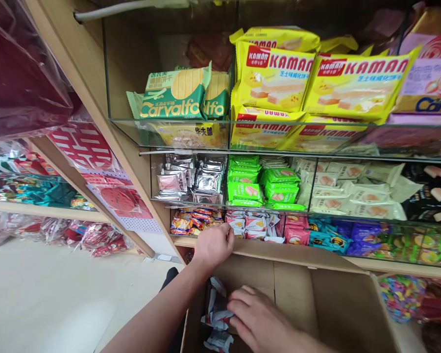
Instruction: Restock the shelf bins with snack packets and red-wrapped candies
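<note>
My left hand [215,245] is closed at the front edge of the lowest shelf, between orange-wrapped snacks [193,221] and small white-and-red snack packets [255,224]. Whatever its fingers may hold is hidden from me. Lower down, my right hand [259,314] reaches into an open cardboard box [334,299], its fingers apart and slightly blurred. Several silvery-white packets [218,311] lie at the left inside this box, and the right fingertips are right beside them, perhaps touching.
Yellow wafer packs [275,76] and green cracker packs [172,98] stand behind glass on the upper shelf. Silver [172,181], bright green [244,191] and cream packets [367,196] fill the middle shelf. A wooden upright [121,122] rises at left, above pale floor [59,294].
</note>
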A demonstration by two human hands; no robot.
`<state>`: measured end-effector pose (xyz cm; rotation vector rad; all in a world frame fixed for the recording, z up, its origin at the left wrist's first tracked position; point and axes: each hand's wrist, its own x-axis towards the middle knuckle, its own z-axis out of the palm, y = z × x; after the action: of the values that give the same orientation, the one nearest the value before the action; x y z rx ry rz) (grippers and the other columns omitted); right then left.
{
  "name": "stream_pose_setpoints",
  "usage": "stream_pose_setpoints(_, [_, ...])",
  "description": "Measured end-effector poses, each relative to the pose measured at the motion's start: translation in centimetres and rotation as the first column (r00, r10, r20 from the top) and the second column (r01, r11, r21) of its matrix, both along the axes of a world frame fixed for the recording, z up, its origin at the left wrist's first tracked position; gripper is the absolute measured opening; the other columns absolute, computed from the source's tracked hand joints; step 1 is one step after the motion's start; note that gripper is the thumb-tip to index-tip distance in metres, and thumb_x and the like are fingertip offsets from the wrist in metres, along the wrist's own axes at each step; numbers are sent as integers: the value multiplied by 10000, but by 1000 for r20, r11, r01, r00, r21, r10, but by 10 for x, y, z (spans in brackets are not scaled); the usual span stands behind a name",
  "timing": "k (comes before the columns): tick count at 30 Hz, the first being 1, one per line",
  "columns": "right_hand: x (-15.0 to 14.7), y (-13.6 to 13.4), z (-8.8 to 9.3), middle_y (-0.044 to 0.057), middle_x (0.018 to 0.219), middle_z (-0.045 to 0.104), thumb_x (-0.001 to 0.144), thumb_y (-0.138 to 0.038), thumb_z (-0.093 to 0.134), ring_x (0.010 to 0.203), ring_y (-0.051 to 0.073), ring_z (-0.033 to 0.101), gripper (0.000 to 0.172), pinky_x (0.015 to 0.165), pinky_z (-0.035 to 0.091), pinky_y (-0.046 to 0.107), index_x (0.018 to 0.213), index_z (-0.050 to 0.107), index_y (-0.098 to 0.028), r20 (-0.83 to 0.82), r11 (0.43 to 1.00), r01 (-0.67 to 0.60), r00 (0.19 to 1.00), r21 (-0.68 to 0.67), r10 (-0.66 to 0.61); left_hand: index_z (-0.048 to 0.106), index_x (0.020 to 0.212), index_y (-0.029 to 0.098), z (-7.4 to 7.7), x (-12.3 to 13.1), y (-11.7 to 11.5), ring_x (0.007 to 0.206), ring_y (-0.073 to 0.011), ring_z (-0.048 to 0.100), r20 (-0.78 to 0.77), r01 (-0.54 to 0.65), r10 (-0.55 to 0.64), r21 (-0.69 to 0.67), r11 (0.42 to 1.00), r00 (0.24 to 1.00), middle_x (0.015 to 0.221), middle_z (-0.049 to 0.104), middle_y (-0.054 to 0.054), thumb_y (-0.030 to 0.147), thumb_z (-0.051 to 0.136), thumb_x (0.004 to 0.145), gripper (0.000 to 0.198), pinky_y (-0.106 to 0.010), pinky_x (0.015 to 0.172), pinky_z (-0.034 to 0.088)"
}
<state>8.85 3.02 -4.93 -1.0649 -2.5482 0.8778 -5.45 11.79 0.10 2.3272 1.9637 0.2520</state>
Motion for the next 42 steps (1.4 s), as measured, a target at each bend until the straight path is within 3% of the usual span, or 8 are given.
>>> stream_pose_setpoints(4, [-33,-8,-96,130,1351,276,600,-200,587,1231,260,244,774,987,260,346,1309,287,-127,65,929,255,967,-268,-247,575,834,205,3,1,-2,815,-189,582,4,-37,37,-39,999,999,870,635,-55,354,291,838,320,-280,667,382])
stream_pose_setpoints(10, [-43,-10,-150,88,1056,572,599,-162,538,1011,234,490,531,846,371,288,1128,507,-146,-67,877,388,904,-285,-422,581,843,210,2,2,-6,834,-187,581,0,-56,56,-31,998,998,891,637,-48,337,289,839,319,-273,685,392])
stream_pose_setpoints(19, [2,-27,-97,29,710,621,720,-334,488,671,173,555,188,602,374,239,752,575,-170,-28,847,413,894,-335,-447,554,968,229,4,-1,-11,904,-156,543,195,39,-52,72,997,979,969,605,-31,281,344,825,259,-260,780,396])
stream_pose_setpoints(23, [23,-46,-45,2,716,585,720,-395,506,641,142,515,235,543,365,211,805,518,-176,-201,786,359,836,-504,-511,533,983,188,5,2,-50,900,-134,518,482,229,-309,220,948,819,936,584,-53,277,372,815,249,-250,830,388])
stream_pose_setpoints(27, [38,-57,2,-1,742,571,703,-400,550,669,137,503,260,557,372,203,823,514,-172,-318,783,274,801,-559,-507,537,1014,178,0,19,-98,783,-137,543,642,444,-374,58,894,670,888,598,-51,397,518,726,363,-230,716,426])
stream_pose_setpoints(31, [38,-55,22,-10,639,528,758,-481,450,612,131,481,313,560,376,214,736,494,-172,-389,750,433,662,-499,-641,584,701,148,-8,40,-110,569,-96,492,767,313,-133,-93,945,628,607,553,-6,436,420,783,342,-191,536,378])
stream_pose_setpoints(35, [30,-49,25,0,578,498,798,-533,315,555,140,464,399,510,362,226,670,456,-182,-432,602,652,428,-460,-794,544,656,130,-12,52,-101,480,-76,407,905,162,140,-220,962,401,517,460,22,506,379,778,428,-188,447,322])
stream_pose_setpoints(42, [31,-43,20,-9,558,467,822,-486,317,518,116,426,375,472,343,214,639,441,-182,-488,628,682,430,-375,-759,586,755,127,-14,52,-99,518,-103,479,943,190,285,-316,930,173,537,516,10,541,433,732,442,-213,509,391])
